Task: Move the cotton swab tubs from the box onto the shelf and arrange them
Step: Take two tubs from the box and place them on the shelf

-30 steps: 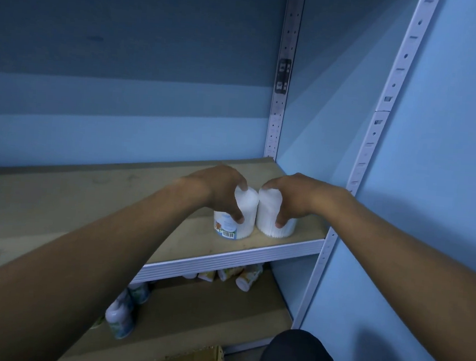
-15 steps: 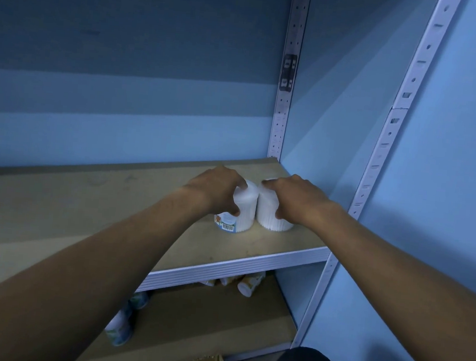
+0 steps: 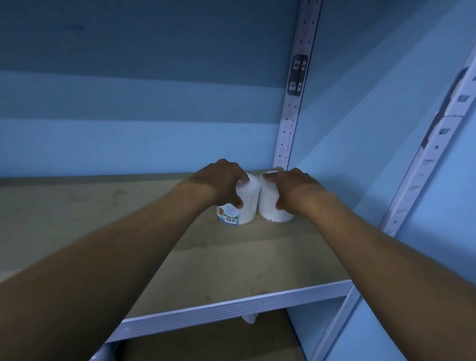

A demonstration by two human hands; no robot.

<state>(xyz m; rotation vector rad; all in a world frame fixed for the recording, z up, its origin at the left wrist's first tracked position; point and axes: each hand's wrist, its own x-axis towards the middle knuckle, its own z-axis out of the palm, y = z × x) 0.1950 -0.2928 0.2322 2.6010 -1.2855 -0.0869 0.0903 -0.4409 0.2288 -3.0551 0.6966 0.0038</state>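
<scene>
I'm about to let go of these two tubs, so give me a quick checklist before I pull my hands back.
1. White ribbed plastic tub with barcode label standing upright: ok.
2. Plain white ribbed plastic tub upright beside it: ok.
3. Both resting on the brown wooden shelf board, well back from the front edge: ok.
4. Tubs touching or a sliver apart: cannot tell.
5. Left hand and right hand grip each on its own tub: ok.

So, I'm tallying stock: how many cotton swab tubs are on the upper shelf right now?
2. The left tub, with a barcode label, is gripped by the left hand; the right tub stands beside it, gripped by the right hand, near the back right corner. The arms may hide others.
</scene>
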